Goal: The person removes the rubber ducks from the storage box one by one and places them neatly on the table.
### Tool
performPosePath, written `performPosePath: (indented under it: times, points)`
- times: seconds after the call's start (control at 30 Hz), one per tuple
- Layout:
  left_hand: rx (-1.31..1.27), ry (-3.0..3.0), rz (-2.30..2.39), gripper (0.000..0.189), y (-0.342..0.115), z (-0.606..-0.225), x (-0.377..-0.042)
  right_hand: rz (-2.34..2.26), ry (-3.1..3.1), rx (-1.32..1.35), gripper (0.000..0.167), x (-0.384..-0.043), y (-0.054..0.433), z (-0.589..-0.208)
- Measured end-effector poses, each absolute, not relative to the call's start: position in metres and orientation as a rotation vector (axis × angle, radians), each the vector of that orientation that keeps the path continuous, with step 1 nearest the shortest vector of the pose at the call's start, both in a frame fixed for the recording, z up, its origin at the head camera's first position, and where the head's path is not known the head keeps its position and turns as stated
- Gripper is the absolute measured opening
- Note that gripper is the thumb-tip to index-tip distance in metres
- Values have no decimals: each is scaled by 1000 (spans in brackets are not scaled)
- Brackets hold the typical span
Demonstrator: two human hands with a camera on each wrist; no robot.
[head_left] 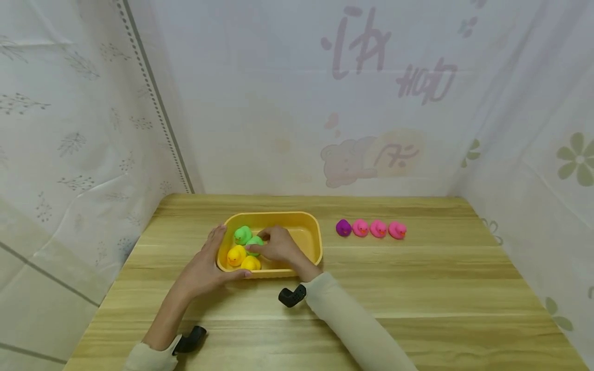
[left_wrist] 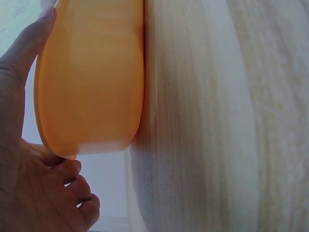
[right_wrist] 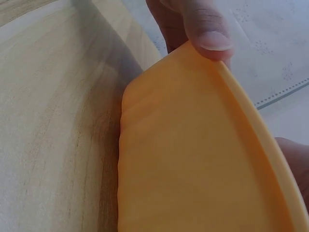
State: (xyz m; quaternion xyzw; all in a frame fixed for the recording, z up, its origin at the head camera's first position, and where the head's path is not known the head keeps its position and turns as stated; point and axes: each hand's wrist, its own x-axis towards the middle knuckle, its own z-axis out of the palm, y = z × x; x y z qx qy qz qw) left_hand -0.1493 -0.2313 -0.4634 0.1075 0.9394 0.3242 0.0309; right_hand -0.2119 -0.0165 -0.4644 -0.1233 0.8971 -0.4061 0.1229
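Right hand [head_left: 278, 245]: pinches nearer green duck [head_left: 254, 241] at 9 o'clock in tray [head_left: 303, 239] | left hand [head_left: 203, 269]: grips tray at 8 o'clock | step: picking or placing, unclear | next: likely lift or release

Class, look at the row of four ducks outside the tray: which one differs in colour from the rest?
The purple duck, at the row's end nearest the yellow tray; the other three ducks are pink.

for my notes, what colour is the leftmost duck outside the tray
That duck is purple, best seen in the head view.
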Motion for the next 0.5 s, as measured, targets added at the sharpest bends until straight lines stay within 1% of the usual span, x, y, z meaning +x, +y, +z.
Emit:
performPosePath:
  times: [0.23,0.5]
  points:
    - [317,2902,988,136,-231,-464,-146,-1204,2628,-316,49,-210,-12,-464]
    - [324,2902,1006,135,-232,-463,-147,-1267,2607,-362,51,-207,-3,-457]
